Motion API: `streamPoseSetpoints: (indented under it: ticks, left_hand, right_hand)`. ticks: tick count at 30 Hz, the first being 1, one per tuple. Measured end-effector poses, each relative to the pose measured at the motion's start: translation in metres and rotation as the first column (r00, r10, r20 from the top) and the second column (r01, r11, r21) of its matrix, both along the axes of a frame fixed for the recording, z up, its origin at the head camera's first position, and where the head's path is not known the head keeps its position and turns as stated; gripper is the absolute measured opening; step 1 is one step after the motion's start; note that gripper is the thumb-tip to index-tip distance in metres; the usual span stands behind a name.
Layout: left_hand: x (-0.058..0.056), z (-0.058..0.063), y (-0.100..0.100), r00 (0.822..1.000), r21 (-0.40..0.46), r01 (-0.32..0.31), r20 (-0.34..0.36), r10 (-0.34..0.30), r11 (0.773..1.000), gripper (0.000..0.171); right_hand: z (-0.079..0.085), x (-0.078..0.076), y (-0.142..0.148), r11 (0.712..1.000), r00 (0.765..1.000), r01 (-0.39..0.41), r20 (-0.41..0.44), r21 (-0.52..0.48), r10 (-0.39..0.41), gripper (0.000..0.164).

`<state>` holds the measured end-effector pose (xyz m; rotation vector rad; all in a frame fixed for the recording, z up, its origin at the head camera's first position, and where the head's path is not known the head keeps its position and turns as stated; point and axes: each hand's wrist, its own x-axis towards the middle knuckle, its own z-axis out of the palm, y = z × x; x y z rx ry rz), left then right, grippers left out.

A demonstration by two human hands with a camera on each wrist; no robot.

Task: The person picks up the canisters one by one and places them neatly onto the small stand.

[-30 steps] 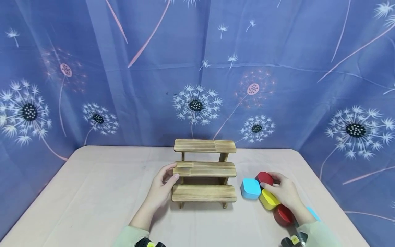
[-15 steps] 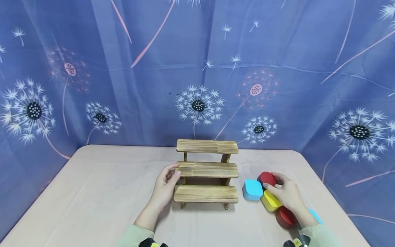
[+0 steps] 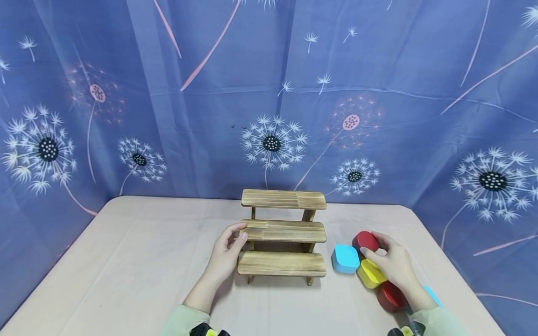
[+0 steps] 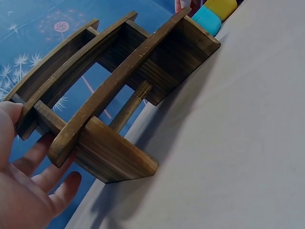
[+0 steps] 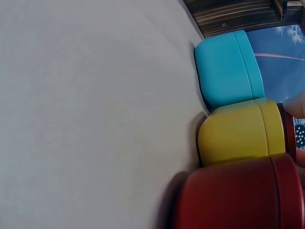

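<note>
At the table's middle stands a three-tier wooden display stand (image 3: 282,230). My left hand (image 3: 227,252) grips its left end at the middle shelf, thumb in front. In the left wrist view, the fingers of the left hand (image 4: 33,186) lie about the stand's end (image 4: 102,95). On the right, my right hand (image 3: 392,262) pinches a round red tin (image 3: 364,241) between thumb and fingers. Close by are a light-blue squarish tin (image 3: 346,259), a yellow tin (image 3: 371,274) and a second red tin (image 3: 391,297). In the right wrist view, the held tin is mostly hidden behind the yellow tin (image 5: 238,133).
Another light-blue item (image 3: 433,296) shows partly behind my right forearm. The pale cloth-covered table (image 3: 138,270) extends left and in front of the stand. A blue dandelion-print curtain (image 3: 201,126) hangs behind and along the sides.
The head view has shifted slightly. The held red tin has risen a little relative to the yellow and blue tins, with my right hand. My left hand keeps its grip on the stand.
</note>
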<state>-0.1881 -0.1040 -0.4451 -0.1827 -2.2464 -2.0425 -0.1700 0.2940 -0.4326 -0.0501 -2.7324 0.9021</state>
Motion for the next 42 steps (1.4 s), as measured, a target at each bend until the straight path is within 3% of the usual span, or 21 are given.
streamPoseSetpoints:
  ticks: [12, 24, 42]
  left_hand:
    - [0.000, -0.003, 0.000, 1.000, 0.029, -0.001, -0.006, 0.001, 1.000, 0.031]
    - [0.000, -0.002, 0.001, 1.000, 0.043, 0.001, -0.003, -0.001, 0.999, 0.031]
    - [-0.001, -0.005, 0.001, 1.000, 0.009, -0.011, -0.013, 0.011, 1.000, 0.030]
  right_hand:
    - [0.006, 0.000, -0.003, 1.000, 0.994, 0.017, -0.106, 0.010, -0.016, 0.059]
    - [0.010, 0.002, -0.005, 0.987, 0.995, 0.003, -0.102, -0.158, -0.019, 0.055]
    - [0.010, 0.009, -0.012, 0.985, 0.979, -0.011, -0.204, -0.170, -0.024, 0.048]
